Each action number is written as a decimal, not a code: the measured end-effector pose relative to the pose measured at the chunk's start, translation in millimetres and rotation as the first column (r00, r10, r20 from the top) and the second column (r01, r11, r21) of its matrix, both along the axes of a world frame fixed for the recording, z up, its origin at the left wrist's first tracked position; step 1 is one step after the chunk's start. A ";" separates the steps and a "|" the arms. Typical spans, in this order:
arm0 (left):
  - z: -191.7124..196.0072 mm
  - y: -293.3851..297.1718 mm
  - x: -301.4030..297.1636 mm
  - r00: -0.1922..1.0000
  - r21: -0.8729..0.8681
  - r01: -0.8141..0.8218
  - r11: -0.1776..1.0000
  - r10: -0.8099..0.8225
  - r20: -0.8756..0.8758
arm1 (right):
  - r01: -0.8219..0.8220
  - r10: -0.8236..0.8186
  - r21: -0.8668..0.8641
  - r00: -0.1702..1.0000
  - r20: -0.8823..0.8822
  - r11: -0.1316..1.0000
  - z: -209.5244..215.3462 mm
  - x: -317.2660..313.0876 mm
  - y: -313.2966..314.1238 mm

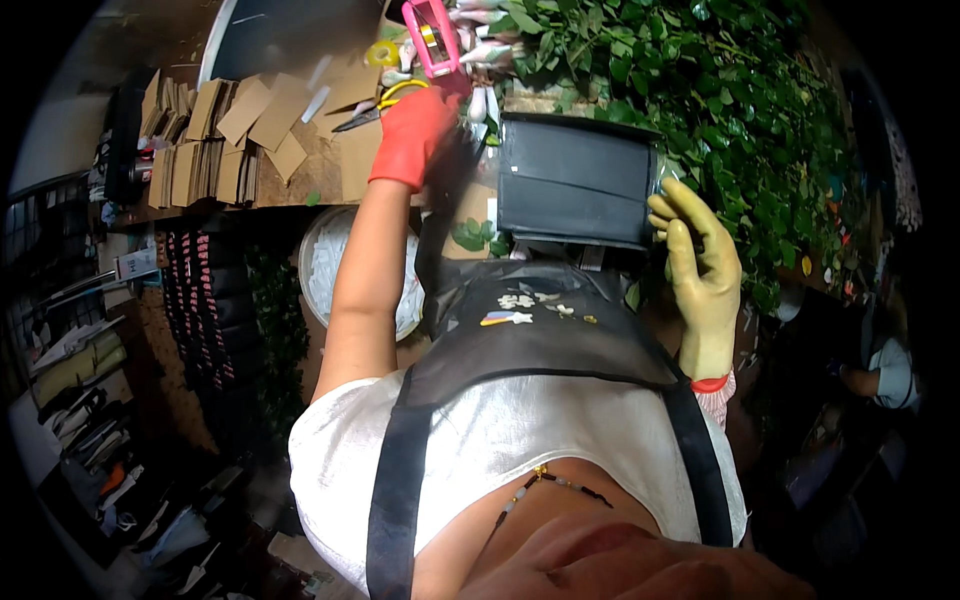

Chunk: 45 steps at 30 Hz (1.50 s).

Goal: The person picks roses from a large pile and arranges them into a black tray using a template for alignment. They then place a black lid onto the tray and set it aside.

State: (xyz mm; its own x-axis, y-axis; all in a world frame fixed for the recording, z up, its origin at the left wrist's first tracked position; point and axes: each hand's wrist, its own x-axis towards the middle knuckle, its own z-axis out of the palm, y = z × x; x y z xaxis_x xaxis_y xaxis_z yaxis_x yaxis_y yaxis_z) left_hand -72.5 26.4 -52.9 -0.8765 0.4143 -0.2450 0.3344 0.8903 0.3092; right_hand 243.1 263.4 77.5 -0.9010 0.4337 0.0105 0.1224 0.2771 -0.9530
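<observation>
My left hand [418,135], in a red rubber glove, reaches to the table's far side. Its fingers are blurred and partly hidden beside a pink tape dispenser [431,40], so I cannot tell whether they grip anything. Yellow-handled scissors [385,103] lie just left of this glove. My right hand [705,265], in a pale yellow glove, is raised with its fingers loosely bent and thumb apart. Its fingertips are beside the right edge of a black rectangular box or board [575,190], near something clear and shiny.
Leafy green stems [710,110] are heaped at the far right. Stacks of cardboard pieces [210,140] stand on the left, near a yellow tape roll [382,53]. Wrapped flower heads [490,50] lie beyond the box. A white bucket [325,255] sits below the table edge. A person [892,375] is at far right.
</observation>
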 end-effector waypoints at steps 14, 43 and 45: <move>87.3 -11.7 106.8 0.876 0.048 0.211 0.976 -0.211 0.434 | 0.019 -0.019 0.015 1.000 -0.009 1.000 4.3 -6.3 -8.7; 24.1 -71.4 65.2 0.377 0.471 -0.605 0.642 -0.290 0.880 | -0.406 0.459 -0.215 0.785 0.415 0.888 -31.8 -150.0 -103.3; -1.1 -58.5 34.8 0.430 0.415 -0.581 0.701 -0.169 0.887 | -0.390 0.436 -0.197 0.831 0.344 0.899 -53.3 -149.1 -99.7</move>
State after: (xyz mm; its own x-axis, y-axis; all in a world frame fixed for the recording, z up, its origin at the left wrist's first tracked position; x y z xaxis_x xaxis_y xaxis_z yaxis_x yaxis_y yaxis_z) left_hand -37.7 -32.1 -54.0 -0.4477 0.6081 -0.6555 -0.5871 0.3530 0.7285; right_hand 94.0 163.8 24.2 -0.9225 -0.0025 -0.3859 0.3704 0.2749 -0.8873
